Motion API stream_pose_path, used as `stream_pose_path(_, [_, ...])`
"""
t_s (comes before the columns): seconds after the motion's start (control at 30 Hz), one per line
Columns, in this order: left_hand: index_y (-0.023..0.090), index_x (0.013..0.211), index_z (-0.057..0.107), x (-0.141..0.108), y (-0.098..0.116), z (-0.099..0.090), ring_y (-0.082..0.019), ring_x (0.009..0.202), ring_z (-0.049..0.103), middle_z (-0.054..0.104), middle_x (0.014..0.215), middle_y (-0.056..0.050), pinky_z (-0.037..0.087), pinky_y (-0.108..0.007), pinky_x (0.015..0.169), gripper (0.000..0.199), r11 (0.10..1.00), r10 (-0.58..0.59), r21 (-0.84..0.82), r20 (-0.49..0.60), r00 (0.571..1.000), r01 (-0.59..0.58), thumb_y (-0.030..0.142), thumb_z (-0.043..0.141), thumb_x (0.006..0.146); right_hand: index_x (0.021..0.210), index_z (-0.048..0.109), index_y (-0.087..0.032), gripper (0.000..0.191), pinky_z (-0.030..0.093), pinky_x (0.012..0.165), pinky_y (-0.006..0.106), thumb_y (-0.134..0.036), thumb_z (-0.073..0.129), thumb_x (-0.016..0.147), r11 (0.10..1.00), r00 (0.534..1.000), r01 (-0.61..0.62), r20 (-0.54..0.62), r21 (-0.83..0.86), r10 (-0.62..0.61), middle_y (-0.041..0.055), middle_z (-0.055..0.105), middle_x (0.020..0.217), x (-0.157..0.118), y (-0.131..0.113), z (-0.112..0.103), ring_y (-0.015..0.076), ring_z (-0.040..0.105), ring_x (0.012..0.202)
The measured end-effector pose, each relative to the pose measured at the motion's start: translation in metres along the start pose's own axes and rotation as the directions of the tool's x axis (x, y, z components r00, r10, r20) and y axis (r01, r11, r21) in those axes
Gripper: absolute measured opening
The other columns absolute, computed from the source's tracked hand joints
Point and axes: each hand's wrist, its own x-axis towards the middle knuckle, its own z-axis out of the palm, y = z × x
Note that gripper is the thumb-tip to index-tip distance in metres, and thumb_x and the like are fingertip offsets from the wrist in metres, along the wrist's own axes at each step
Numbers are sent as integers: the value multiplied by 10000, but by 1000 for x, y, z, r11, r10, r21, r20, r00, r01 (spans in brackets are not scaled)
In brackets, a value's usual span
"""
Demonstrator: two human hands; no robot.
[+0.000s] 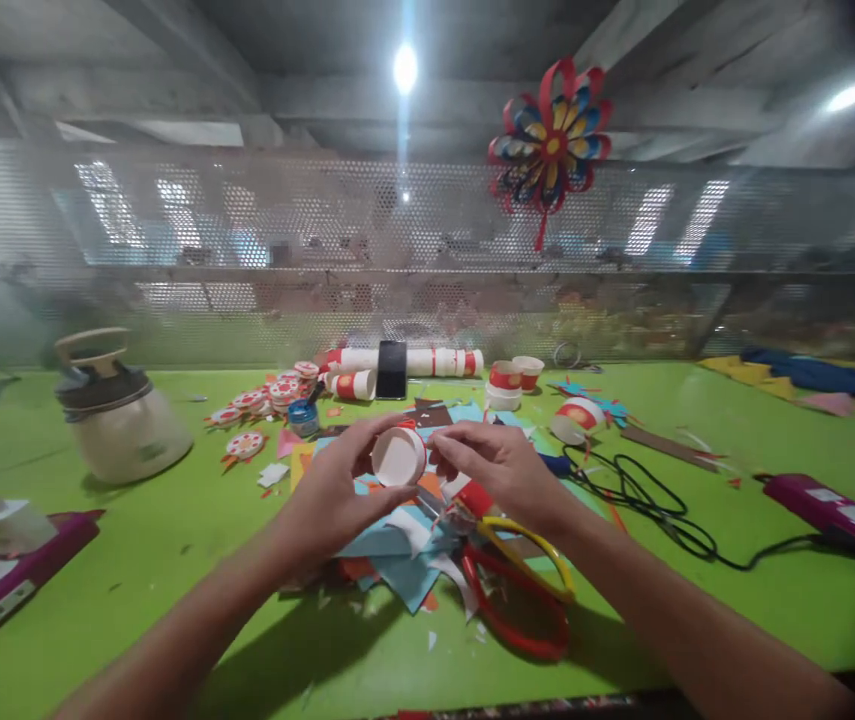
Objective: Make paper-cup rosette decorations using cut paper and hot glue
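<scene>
While the left hand [337,487] grips a cup [399,457], the right hand [498,462] pinches narrowly beside it, its hold unclear; discs [245,445] left of the cup look finished, spare cups [506,376] behind it unfinished.

a green table [134,540] stretches from left to right, with a mesh screen [337,225] at its far edge. grey beams [179,45] cross the ceiling [337,40]; one lamp [405,70] glows mid-scene, a second light [849,97] at right.
</scene>
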Motion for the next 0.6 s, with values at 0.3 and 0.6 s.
stream_pose_path(0.3, [283, 1357, 397, -1, -3, 30, -271, 1212, 524, 529, 1320, -111, 489, -449, 967, 604, 974, 186, 145, -86, 979, -172, 229, 666, 819, 911, 687, -183, 141, 524, 717, 296, -285, 670, 815, 966, 990, -96, -82, 241, 119, 30, 678, 864, -14, 5, 3, 144, 633, 773])
stream_pose_path(0.6, [230, 1285, 539, -3, -9, 27, -256, 1011, 662, 676, 1152, -110, 552, -415, 888, 533, 884, -126, -453, 13, 992, 118, 278, 711, 783, 913, 730, -220, 178, 554, 683, 326, -355, 674, 811, 935, 976, -174, -70, 310, 205, 44, 714, 872, -14, 10, -4, 169, 638, 750])
